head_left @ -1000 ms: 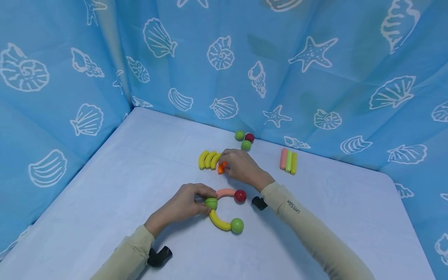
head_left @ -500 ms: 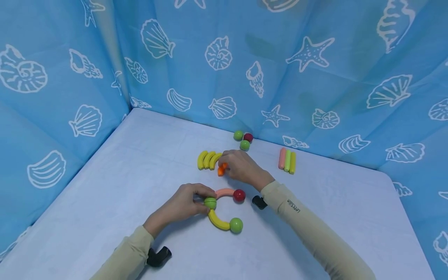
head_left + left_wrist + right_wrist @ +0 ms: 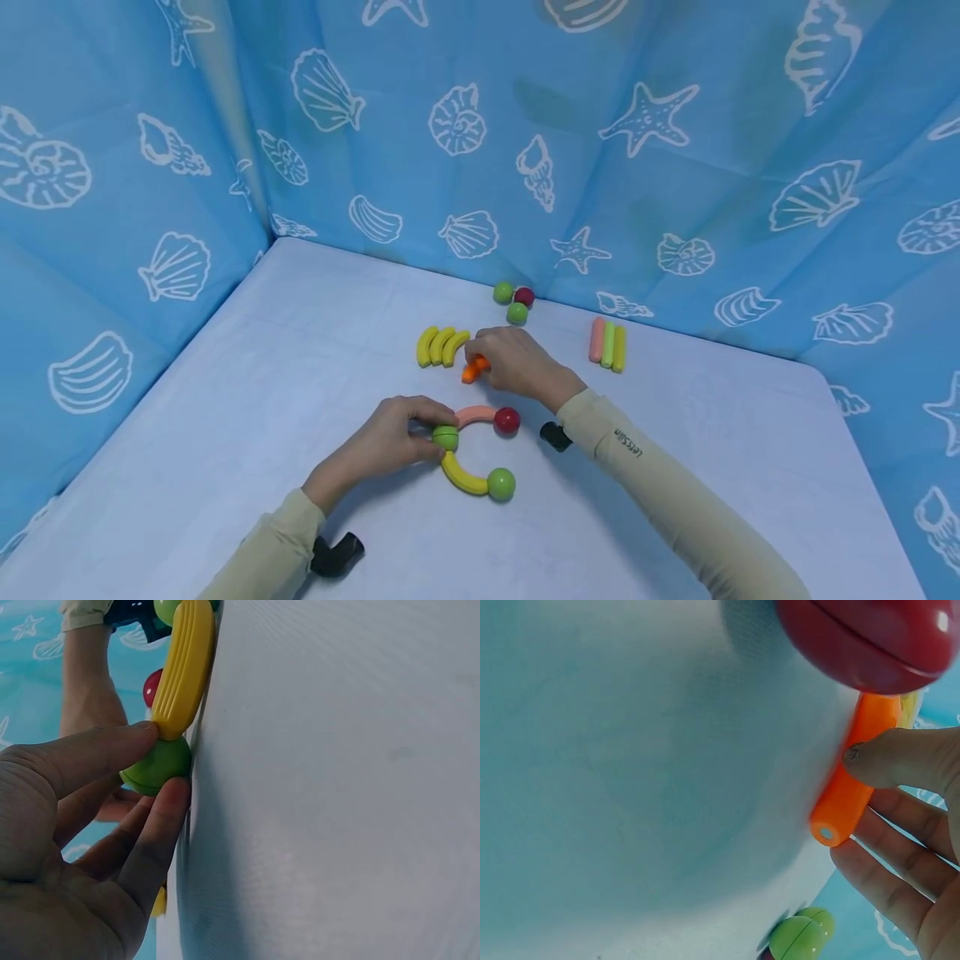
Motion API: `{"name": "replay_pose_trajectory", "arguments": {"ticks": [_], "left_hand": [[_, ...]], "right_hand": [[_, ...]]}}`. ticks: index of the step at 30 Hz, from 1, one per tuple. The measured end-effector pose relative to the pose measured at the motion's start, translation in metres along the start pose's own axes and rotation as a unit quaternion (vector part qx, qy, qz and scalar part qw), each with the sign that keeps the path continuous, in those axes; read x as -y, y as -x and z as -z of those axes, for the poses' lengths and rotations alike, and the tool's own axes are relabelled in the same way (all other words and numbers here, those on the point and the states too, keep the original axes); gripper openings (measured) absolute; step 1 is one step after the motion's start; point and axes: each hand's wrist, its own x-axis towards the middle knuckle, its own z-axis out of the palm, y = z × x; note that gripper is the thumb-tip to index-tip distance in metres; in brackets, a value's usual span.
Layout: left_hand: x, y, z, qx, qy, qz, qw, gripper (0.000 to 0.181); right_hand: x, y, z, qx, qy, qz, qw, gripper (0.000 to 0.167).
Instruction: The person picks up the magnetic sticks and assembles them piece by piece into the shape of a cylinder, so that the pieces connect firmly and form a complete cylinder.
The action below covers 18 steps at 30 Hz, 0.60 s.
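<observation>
In the head view my left hand (image 3: 390, 442) holds a green ball (image 3: 446, 437) between thumb and fingers on the table. The ball joins a pink curved stick (image 3: 476, 415) tipped by a red ball (image 3: 507, 421) and a yellow curved stick (image 3: 462, 475) tipped by a green ball (image 3: 501, 484). Together they form an arc that gapes to the right. Farther back, my right hand (image 3: 517, 364) grips an orange stick (image 3: 859, 769), seen large in the right wrist view with a small pale dot in its end. Fingers partly cover it in the head view.
Several yellow curved sticks (image 3: 442, 346) lie beside the right hand. Two green balls and one dark red ball (image 3: 524, 297) sit at the back edge. Pink, light green and yellow sticks (image 3: 608, 343) lie side by side to the right. A blue shell-print curtain (image 3: 465, 125) borders the white table.
The whole head view has shifted slightly. My left hand keeps its hold on the green ball. The orange stick in my right hand looks slightly turned, with its near end farther left.
</observation>
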Motion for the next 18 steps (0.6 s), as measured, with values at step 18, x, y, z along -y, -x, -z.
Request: {"name": "replay_pose_trajectory", "arguments": {"ticks": [18], "left_hand": [[-0.004,-0.0007,-0.0007,-0.002,0.007,0.014,0.9999,0.037]], "right_hand": [[-0.0008,0.0059,-0.0012,-0.012,0.009,-0.01,0.9998,0.033]]}}
